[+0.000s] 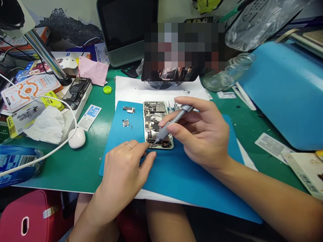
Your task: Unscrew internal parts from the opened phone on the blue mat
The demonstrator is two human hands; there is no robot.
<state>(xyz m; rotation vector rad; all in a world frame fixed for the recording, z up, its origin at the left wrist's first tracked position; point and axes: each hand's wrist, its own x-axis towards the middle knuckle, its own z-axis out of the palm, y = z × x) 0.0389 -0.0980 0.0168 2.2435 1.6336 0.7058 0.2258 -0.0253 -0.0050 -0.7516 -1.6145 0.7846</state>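
On a blue mat lies an opened smartphone, its inner boards and cables exposed. My right hand grips a grey precision screwdriver, tilted so its tip reaches down to the phone's lower end. With a ring on one finger, my left hand holds the phone's lower left corner: the index fingertip touches there, the thumb lies just below, and the other fingers are partly hidden. Left of the phone sit a small metal plate and a second metal part, with tiny screws beside it. Tool tips show behind my right fingers.
A propped screen, mostly pixelated, stands behind the phone. At left are a white cable, a white mouse, crumpled tissue and boxes. A glass jar lies at right near a large blue sheet.
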